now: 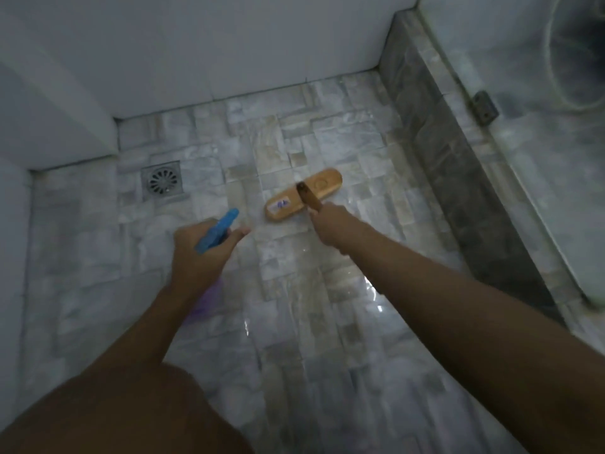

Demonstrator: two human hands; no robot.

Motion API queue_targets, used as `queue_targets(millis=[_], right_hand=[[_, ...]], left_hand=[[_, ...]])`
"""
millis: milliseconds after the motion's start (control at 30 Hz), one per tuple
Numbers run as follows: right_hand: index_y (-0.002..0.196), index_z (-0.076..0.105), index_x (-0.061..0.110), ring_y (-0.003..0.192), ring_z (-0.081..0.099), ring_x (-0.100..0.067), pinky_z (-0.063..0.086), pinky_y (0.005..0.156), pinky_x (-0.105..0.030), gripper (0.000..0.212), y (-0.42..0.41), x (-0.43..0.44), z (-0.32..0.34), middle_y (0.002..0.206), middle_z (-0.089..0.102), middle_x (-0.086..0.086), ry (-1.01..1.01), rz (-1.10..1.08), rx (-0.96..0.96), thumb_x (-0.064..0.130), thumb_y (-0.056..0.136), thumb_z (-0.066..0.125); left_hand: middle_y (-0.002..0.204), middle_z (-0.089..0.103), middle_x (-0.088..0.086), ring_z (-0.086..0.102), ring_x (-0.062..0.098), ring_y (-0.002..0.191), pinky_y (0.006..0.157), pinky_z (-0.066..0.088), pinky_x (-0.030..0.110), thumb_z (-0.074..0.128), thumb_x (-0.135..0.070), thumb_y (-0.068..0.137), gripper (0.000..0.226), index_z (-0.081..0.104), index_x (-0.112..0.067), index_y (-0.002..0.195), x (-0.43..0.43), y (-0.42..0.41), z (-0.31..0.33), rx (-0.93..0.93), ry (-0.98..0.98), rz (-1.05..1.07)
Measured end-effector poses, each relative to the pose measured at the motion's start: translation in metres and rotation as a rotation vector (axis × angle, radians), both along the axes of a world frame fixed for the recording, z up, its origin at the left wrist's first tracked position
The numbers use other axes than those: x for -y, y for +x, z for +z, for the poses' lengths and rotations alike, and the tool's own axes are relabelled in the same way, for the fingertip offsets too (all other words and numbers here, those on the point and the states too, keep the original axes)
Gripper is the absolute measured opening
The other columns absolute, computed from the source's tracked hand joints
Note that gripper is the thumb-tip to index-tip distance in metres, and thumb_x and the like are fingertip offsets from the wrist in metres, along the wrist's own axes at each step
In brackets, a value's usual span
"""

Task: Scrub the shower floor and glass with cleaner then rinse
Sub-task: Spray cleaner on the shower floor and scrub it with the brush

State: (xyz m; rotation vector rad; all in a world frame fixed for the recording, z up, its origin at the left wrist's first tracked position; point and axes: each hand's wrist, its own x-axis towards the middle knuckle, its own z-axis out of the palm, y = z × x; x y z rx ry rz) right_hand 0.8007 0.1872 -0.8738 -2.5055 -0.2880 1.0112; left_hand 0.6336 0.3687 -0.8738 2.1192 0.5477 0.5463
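Wooden brush head (304,194): a small white sticker (280,204) carries blue and red print, too blurred to read; a round stamped mark (320,184) beside it is likewise illegible. No other lettering is legible.

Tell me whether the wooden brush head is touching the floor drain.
Apart. The head view shows the brush head lying to the right of the drain, with a plain stretch of bare floor tiles between them.

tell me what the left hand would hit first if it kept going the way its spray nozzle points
Probably the tiled floor between the drain and the brush, though depth is unclear; the left hand grips the spray bottle.
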Motion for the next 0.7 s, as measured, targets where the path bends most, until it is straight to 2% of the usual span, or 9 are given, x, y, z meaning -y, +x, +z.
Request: queue_targets(millis=[67,167,300,367,400,467,567,700], right_hand=[[0.134,0.053,0.007,0.115,0.059,-0.036,0.045,0.079,-0.036,0.043,0.003,-0.015,0.004,0.132,0.057,-0.018,-0.05,-0.009,0.004,0.035,0.107,0.035],[0.127,0.053,0.003,0.111,0.059,-0.038,0.045,0.079,-0.037,0.041,-0.024,0.008,0.008,0.123,0.058,-0.021,-0.077,0.0,-0.002,0.034,0.108,0.033],[0.109,0.05,0.011,0.098,0.062,-0.033,0.044,0.073,-0.035,0.034,-0.102,0.048,-0.003,0.106,0.063,-0.014,-0.116,0.003,-0.018,0.042,0.106,0.037],[0.118,0.05,0.01,0.084,0.06,-0.026,0.042,0.069,-0.034,0.042,-0.132,0.042,-0.007,0.087,0.056,-0.002,-0.116,0.041,-0.032,0.047,0.105,0.035],[0.12,0.05,0.01,0.079,0.056,-0.023,0.04,0.069,-0.033,0.044,-0.133,0.034,-0.012,0.084,0.051,0.002,-0.105,0.048,-0.029,0.048,0.104,0.035],[0.119,0.051,0.011,0.083,0.055,-0.024,0.038,0.071,-0.032,0.043,-0.11,-0.001,-0.019,0.091,0.053,-0.004,-0.077,0.023,-0.009,0.047,0.104,0.036],[0.14,0.049,0.018,0.096,0.06,-0.03,0.044,0.074,-0.036,0.042,-0.053,-0.071,-0.022,0.118,0.061,-0.016,0.016,0.017,0.053,0.037,0.106,0.034],[0.136,0.051,0.006,0.101,0.059,-0.031,0.046,0.076,-0.037,0.036,-0.021,-0.112,-0.015,0.133,0.056,-0.017,-0.017,-0.03,0.015,0.022,0.106,0.037]], left_hand=[[0.056,0.056,0.014,0.049,0.014,0.051,0.055,0.044,0.027,0.085,-0.025,0.081,0.04,0.058,-0.002,0.061,-0.017,-0.007,-0.003,-0.006,0.008,0.004],[0.065,0.063,0.011,0.059,0.027,0.059,0.061,0.052,0.037,0.086,-0.027,0.079,0.034,0.065,-0.002,0.07,-0.038,-0.016,-0.004,0.02,-0.005,-0.01],[0.071,0.067,0.009,0.063,0.025,0.065,0.064,0.055,0.04,0.088,-0.026,0.076,0.031,0.068,-0.001,0.078,-0.049,-0.016,-0.003,0.032,-0.032,-0.027],[0.072,0.067,0.008,0.063,0.025,0.066,0.065,0.054,0.04,0.089,-0.025,0.076,0.031,0.068,-0.002,0.078,-0.055,-0.014,-0.002,0.025,-0.067,-0.039],[0.073,0.067,0.008,0.063,0.025,0.066,0.065,0.054,0.04,0.089,-0.024,0.076,0.03,0.069,-0.002,0.079,-0.057,-0.014,-0.002,0.028,-0.082,-0.055],[0.074,0.068,0.008,0.064,0.022,0.067,0.066,0.054,0.039,0.089,-0.023,0.075,0.028,0.07,-0.004,0.082,-0.06,-0.016,-0.002,0.024,-0.1,-0.101],[0.078,0.07,0.007,0.066,0.017,0.07,0.068,0.055,0.036,0.089,-0.024,0.075,0.03,0.072,-0.002,0.086,-0.065,-0.019,-0.002,0.03,-0.078,-0.183],[0.078,0.071,0.007,0.068,0.022,0.071,0.071,0.058,0.043,0.09,-0.023,0.074,0.03,0.072,-0.002,0.087,-0.075,-0.022,-0.004,0.041,-0.086,-0.181]])
